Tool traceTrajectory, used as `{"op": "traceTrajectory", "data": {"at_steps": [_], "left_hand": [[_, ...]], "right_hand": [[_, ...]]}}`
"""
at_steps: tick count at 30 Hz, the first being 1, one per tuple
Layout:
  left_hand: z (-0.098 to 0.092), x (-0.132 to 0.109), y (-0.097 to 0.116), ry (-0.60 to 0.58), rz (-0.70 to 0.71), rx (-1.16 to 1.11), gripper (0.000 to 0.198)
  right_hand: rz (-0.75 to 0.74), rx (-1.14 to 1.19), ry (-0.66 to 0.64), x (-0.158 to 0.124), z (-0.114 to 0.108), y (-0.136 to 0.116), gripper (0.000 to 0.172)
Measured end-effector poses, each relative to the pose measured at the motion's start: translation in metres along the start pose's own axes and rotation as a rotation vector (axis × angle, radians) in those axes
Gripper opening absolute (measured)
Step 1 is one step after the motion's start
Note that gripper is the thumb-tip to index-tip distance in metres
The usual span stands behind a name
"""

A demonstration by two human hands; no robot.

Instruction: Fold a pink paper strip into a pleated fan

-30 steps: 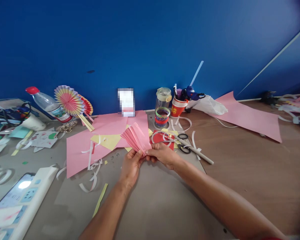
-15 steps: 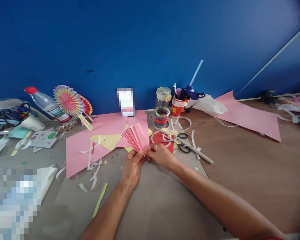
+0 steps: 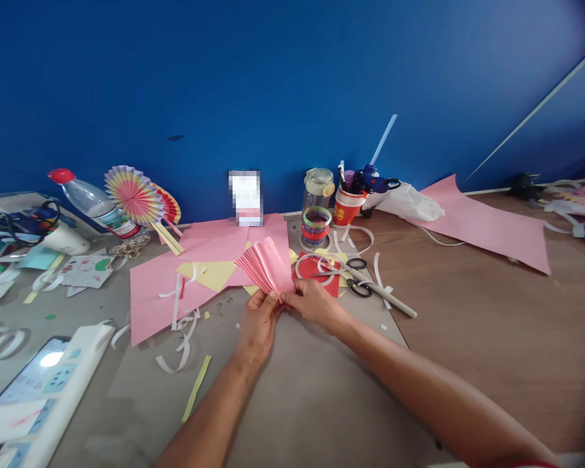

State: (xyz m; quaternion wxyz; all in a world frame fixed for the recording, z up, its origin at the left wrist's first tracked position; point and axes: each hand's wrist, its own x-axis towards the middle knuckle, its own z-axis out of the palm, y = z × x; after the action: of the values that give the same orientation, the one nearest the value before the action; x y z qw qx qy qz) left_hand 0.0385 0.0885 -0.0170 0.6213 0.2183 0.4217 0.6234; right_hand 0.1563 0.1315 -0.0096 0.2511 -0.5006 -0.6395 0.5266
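Note:
A pink accordion-folded paper fan (image 3: 269, 265) stands spread above the table's middle. My left hand (image 3: 257, 324) pinches its lower end from the left, fingers closed on the folds. My right hand (image 3: 312, 303) pinches the same end from the right, thumb and fingers pressed on the paper. Flat pink sheets (image 3: 195, 273) and a yellow piece (image 3: 207, 274) lie just behind the fan. Black-handled scissors (image 3: 353, 276) rest a little to the right of my right hand.
At the back stand a striped tape roll (image 3: 316, 225), a glass jar (image 3: 318, 185), a red cup of pens (image 3: 348, 205), a finished multicoloured fan (image 3: 135, 195) and a water bottle (image 3: 95, 205). A phone and power strip (image 3: 53, 377) lie front left; a large pink sheet (image 3: 487, 227) at right.
The hands and fan have barely shifted; the fan's folds look slightly more gathered. Nothing else moved.

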Motion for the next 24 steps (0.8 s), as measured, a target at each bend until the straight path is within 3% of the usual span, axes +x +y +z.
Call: {"op": "traceTrajectory", "data": {"at_steps": [11, 19, 24], "left_hand": [[0.001, 0.001, 0.002, 0.001, 0.001, -0.030, 0.027], [0.001, 0.000, 0.001, 0.001, 0.002, -0.011, 0.028], [0.001, 0.000, 0.001, -0.010, 0.002, -0.003, 0.029]], "right_hand": [[0.010, 0.009, 0.081, 0.000, 0.001, 0.002, 0.017], [0.028, 0.036, 0.024, 0.001, 0.000, 0.004, 0.020], [-0.034, -0.105, 0.015, -0.003, -0.003, -0.005, 0.024]]}}
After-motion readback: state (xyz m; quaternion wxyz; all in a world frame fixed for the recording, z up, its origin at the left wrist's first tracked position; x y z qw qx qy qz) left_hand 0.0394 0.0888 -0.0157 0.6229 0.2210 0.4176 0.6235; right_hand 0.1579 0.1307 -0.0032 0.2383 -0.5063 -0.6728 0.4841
